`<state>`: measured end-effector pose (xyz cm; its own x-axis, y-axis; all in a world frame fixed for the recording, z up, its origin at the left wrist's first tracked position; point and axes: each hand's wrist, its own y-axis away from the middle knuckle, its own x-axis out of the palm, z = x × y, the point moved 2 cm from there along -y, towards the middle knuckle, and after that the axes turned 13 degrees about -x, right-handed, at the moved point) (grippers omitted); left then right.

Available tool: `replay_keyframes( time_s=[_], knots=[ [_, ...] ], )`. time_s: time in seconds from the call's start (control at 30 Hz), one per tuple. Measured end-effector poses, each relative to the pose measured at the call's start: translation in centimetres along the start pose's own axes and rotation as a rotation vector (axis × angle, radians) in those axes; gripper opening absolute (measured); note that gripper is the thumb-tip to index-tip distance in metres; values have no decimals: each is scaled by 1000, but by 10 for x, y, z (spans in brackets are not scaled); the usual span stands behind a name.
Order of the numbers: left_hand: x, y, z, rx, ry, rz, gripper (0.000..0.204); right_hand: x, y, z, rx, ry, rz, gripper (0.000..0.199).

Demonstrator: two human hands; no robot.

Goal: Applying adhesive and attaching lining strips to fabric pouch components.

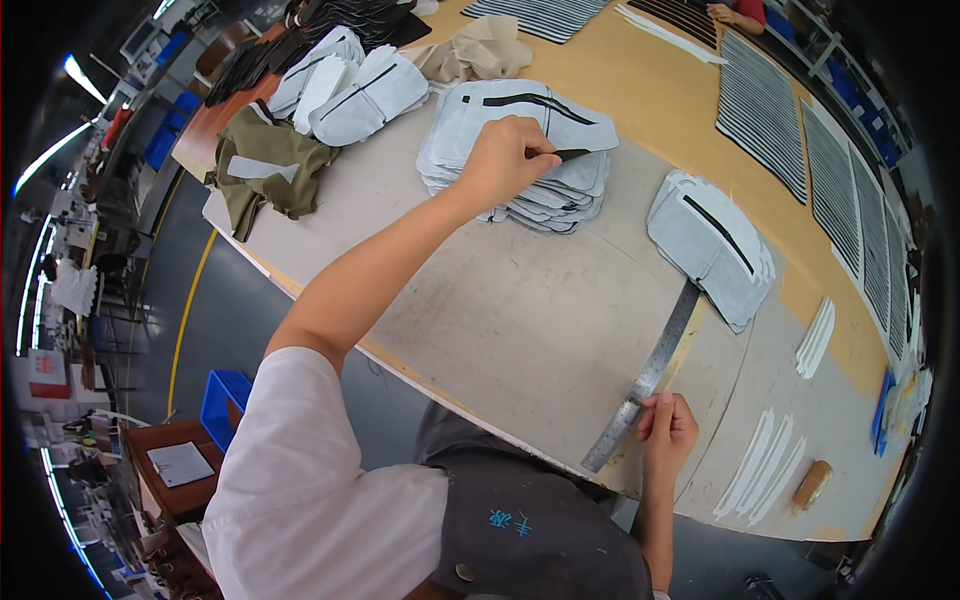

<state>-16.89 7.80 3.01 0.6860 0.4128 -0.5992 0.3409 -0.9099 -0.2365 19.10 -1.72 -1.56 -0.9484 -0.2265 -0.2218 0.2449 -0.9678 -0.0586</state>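
Note:
My left hand reaches to a tall stack of light grey fabric panels, its thumb and fingers pinched on the right part of the top panel. That part is lifted and shows a dark underside; a black curved strip runs along the panel. Near the table's front edge, my right hand is closed, fingertips at the side of a long worn metal strip. Beyond the strip's far end lies a smaller stack of similar grey panels, also with a black strip on top.
Bundled grey panels, an olive fabric piece and beige cloth lie at the left and back. Striped sheets cover the far right. White strips and a brown roll lie on the right. Another person's hand shows at the far edge.

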Motion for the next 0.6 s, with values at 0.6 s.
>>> replay_keyframes(
  time_s=[0.6],
  knots=[
    [14, -5, -11, 349, -419, -14, 23, -2, 5, -1, 39, -52, -9, 29]
  ],
)
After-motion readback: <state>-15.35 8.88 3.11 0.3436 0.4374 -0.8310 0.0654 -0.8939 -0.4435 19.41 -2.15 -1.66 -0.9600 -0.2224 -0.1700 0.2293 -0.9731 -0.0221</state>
